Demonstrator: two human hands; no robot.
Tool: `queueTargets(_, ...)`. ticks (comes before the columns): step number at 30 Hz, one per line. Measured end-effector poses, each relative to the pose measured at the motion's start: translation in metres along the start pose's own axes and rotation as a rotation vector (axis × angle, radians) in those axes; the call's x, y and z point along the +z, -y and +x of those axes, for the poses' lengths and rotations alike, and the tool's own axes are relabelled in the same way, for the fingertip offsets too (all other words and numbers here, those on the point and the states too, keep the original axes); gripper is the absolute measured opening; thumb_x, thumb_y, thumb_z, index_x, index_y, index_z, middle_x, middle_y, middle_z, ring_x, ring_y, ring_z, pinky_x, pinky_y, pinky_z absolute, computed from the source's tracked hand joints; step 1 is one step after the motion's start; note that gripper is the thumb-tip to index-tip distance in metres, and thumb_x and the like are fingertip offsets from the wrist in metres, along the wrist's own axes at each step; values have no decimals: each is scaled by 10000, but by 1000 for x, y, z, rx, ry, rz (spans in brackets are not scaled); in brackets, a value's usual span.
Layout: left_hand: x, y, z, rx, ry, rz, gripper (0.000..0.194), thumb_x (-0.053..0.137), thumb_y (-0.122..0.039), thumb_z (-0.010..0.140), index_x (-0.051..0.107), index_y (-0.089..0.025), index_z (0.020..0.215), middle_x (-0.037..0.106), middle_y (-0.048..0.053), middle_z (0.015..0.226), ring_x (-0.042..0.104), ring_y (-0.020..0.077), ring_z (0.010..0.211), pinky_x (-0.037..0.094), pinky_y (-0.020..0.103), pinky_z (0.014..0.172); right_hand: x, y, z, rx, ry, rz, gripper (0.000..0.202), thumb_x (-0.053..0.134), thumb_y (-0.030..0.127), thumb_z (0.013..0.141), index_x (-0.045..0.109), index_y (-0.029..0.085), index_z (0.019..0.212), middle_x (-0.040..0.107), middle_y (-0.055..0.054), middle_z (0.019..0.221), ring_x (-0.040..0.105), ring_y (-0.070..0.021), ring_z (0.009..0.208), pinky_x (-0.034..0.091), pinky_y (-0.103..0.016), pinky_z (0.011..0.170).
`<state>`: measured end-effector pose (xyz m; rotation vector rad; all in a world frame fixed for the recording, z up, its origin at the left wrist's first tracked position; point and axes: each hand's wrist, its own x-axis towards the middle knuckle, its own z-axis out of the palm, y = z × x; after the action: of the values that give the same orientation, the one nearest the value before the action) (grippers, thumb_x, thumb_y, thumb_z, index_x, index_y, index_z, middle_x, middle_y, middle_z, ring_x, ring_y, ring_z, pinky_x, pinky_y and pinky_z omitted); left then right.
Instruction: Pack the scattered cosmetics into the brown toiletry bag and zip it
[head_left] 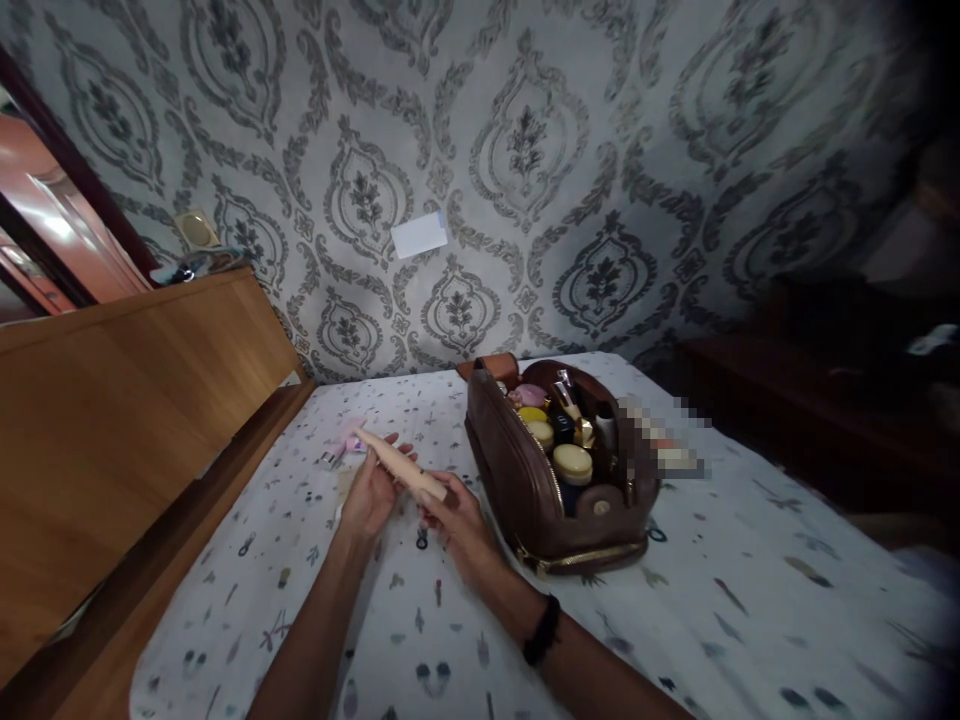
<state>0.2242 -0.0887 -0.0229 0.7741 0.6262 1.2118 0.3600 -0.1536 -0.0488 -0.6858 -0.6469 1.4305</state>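
A long peach-coloured tube (401, 466) lies tilted across both hands, above the patterned white sheet. My left hand (371, 495) holds its far end from below, with fingers behind it. My right hand (457, 520) grips the near end between thumb and fingers; a dark band circles that wrist. Just right of my hands stands an open brown bag (517, 480) with gold zippers. Inside it are several cosmetics, among them a cream-lidded jar (572, 462), a yellow item (532, 414) and a pink item (532, 396).
Small pink and clear items (346, 442) lie on the sheet beyond my left hand. A wooden headboard (150, 400) runs along the left. Behind the bag sits a tan-brown case (499, 368). Patterned wallpaper bears a white switch plate (419, 235). Dark furniture stands at the right.
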Motion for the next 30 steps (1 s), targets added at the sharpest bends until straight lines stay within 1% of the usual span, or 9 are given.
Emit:
queueTargets(3, 0, -1, -2, 11, -7, 1, 536, 641, -562, 878, 617, -172, 1244, 728, 94, 1082, 677, 213, 987, 508, 300, 839, -3, 3, 1, -162, -53, -206, 395, 809, 282, 655, 655, 198, 1009, 638, 14, 848, 565, -130, 701, 460, -231, 591)
queueTargets(7, 3, -3, -4, -7, -38, 14, 501, 666, -508, 877, 631, -152, 1228, 734, 86, 995, 672, 172, 846, 515, 241, 719, 1, 13, -8, -425, -67, -515, 305, 682, 162, 733, 693, 228, 1030, 623, -34, 995, 591, -196, 953, 500, -293, 799)
queueTargets(12, 6, -5, -11, -4, -18, -17, 442, 689, -431, 873, 661, -153, 1217, 714, 57, 921, 666, 154, 756, 529, 205, 604, 13, 27, -23, -560, -56, -651, 336, 617, 120, 784, 659, 234, 1098, 596, -47, 1014, 593, -188, 920, 510, -291, 769)
queueTargets(15, 5, -4, -13, 0, -11, -28, 433, 718, -403, 848, 673, -171, 1211, 720, 58, 916, 676, 162, 730, 553, 215, 584, 16, 34, -29, -586, -65, -666, 393, 636, 94, 764, 631, 231, 1132, 610, -52, 1059, 594, -201, 985, 513, -301, 818)
queueTargets(18, 3, -3, -14, -4, -69, -55, 336, 717, -341, 839, 711, -171, 1129, 748, 88, 993, 714, 207, 812, 601, 259, 632, 13, 40, -34, -588, -61, -673, 400, 642, 70, 750, 637, 228, 1117, 619, -48, 1069, 600, -207, 1019, 510, -303, 849)
queueTargets(22, 2, -1, -13, -18, -146, -77, 210, 660, -206, 837, 742, -199, 1031, 775, 81, 1011, 738, 209, 808, 590, 218, 556, 3, 47, -43, -496, -21, -644, 445, 655, 82, 757, 641, 236, 1174, 654, -51, 1113, 620, -207, 1029, 509, -280, 819)
queueTargets(24, 3, -2, -12, -28, -149, -64, 228, 656, -210, 830, 744, -176, 1037, 777, 93, 980, 739, 207, 774, 581, 209, 522, 0, 51, -48, -430, 15, -621, 477, 664, 102, 766, 629, 255, 1217, 686, -35, 1112, 640, -201, 992, 505, -265, 790)
queueTargets(26, 6, -3, -11, -40, -152, -50, 246, 675, -250, 819, 750, -155, 1033, 776, 100, 946, 737, 209, 747, 606, 242, 566, -2, 55, -53, -393, 35, -614, 477, 674, 141, 785, 618, 270, 1241, 710, -17, 1080, 652, -192, 932, 500, -258, 768)
queueTargets(30, 16, -6, -9, -25, -161, -43, 247, 726, -310, 785, 767, -167, 982, 778, 96, 922, 741, 224, 759, 632, 299, 677, -1, 60, -63, -416, 16, -670, 451, 684, 282, 834, 601, 271, 1278, 717, -31, 1093, 644, -199, 908, 498, -266, 764)
